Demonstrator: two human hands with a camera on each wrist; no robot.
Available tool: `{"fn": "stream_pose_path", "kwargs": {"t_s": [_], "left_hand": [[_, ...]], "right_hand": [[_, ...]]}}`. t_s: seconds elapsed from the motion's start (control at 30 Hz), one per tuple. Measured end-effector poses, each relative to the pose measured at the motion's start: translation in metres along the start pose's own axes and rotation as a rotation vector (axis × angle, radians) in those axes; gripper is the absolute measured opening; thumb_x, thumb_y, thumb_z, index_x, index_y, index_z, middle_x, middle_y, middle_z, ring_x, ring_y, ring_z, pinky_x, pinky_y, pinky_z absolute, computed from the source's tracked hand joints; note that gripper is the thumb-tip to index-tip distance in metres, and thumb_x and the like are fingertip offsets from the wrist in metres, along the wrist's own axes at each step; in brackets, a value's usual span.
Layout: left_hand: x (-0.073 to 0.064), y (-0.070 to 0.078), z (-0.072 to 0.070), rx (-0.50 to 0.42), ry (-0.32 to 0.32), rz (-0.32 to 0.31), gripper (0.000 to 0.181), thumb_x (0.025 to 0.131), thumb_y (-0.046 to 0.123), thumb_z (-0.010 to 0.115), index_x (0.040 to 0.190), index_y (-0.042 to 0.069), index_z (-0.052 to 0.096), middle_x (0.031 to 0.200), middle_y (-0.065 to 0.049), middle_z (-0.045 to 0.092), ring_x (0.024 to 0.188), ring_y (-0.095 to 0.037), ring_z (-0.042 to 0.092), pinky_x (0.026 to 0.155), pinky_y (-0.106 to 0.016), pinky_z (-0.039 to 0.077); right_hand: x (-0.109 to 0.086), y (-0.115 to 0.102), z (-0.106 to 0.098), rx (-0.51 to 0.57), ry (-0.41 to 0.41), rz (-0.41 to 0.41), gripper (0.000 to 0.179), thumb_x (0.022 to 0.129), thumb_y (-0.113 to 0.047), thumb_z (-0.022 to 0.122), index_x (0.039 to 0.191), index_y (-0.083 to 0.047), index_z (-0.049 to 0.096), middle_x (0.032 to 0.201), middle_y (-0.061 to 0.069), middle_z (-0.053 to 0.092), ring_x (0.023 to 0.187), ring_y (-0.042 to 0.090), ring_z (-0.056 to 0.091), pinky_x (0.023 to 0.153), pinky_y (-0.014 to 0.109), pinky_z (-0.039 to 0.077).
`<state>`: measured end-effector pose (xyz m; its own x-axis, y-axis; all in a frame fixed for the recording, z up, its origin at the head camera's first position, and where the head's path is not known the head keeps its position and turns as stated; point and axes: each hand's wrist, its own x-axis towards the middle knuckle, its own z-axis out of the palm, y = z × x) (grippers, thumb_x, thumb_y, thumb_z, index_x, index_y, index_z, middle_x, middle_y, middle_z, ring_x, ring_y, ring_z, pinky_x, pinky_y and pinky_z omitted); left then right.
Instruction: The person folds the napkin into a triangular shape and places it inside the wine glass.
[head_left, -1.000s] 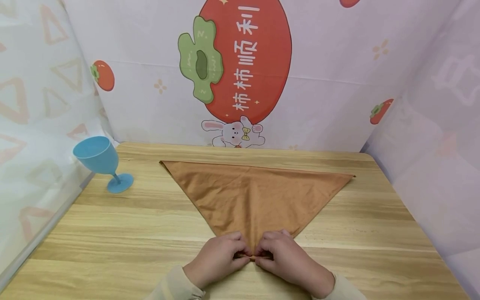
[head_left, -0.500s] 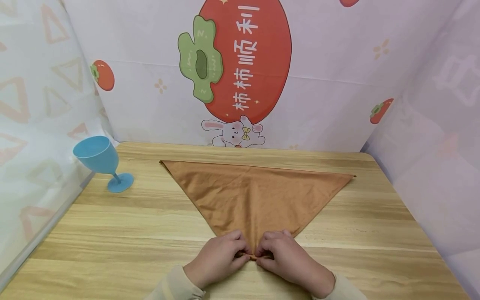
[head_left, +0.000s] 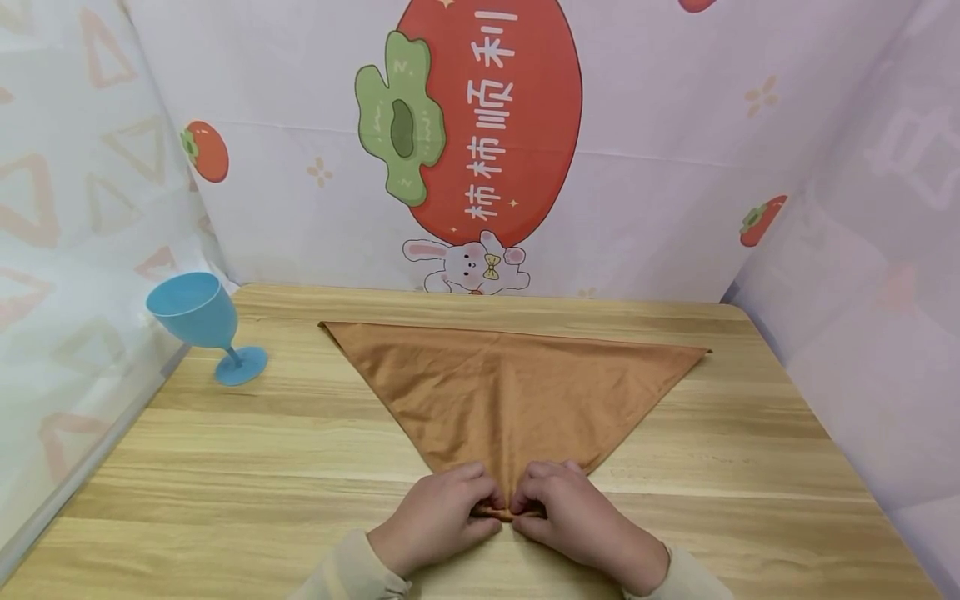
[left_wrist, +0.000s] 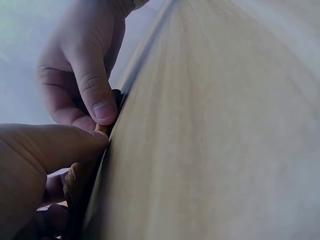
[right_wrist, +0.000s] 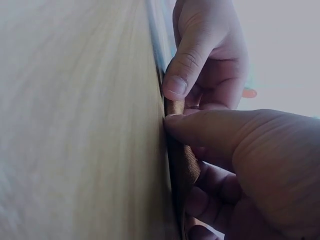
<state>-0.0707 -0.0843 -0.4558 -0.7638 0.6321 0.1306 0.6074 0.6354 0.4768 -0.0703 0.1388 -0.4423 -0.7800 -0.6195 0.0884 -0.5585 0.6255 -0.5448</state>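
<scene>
A brown cloth napkin (head_left: 502,400), laid out as a large triangle, has its long edge at the back and its narrow end toward the person. My left hand (head_left: 442,512) pinches the left part of that near end between thumb and curled fingers. Close beside it, my right hand (head_left: 577,517) pinches the right part. A small turned-over strip shows between the thumbs. In the left wrist view the cloth's edge (left_wrist: 75,180) bulges between thumb and fingers, low against the table. The right wrist view shows the ribbed fabric (right_wrist: 187,167) under both thumbs. The curled fingers hide part of the near end.
A blue plastic goblet (head_left: 197,321) stands at the back left of the wooden table (head_left: 247,467). Behind the table hangs a white printed backdrop (head_left: 660,167), with pale sheets (head_left: 75,250) along the sides.
Both hands keep their place at the near end. The turned-over strip between the thumbs shows slightly wider than before. The goblet and the rest of the cloth have not moved.
</scene>
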Motion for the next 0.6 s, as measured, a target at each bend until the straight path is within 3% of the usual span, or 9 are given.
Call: {"fn": "stream_pose_path", "kwargs": {"t_s": [0.37, 0.6], "left_hand": [[0.0034, 0.0034, -0.0019, 0.011, -0.009, -0.027, 0.014, 0.087, 0.031, 0.078, 0.084, 0.029, 0.065, 0.08, 0.019, 0.047, 0.063, 0.006, 0.04, 0.054, -0.015, 0.036], [0.006, 0.0087, -0.0062, 0.105, -0.001, 0.012, 0.009, 0.086, 0.031, 0.079, 0.08, 0.031, 0.071, 0.078, 0.018, 0.047, 0.064, 0.005, 0.039, 0.053, -0.014, 0.034]], "right_hand": [[0.0005, 0.0008, 0.0005, -0.02, -0.023, 0.003, 0.01, 0.087, -0.021, 0.08, 0.085, -0.027, 0.071, 0.085, -0.022, 0.056, 0.076, -0.004, 0.051, 0.071, 0.024, 0.031], [0.0004, -0.0006, -0.0009, -0.041, -0.048, 0.012, 0.007, 0.089, -0.023, 0.077, 0.087, -0.026, 0.071, 0.087, -0.022, 0.053, 0.077, -0.005, 0.05, 0.073, 0.025, 0.033]]}}
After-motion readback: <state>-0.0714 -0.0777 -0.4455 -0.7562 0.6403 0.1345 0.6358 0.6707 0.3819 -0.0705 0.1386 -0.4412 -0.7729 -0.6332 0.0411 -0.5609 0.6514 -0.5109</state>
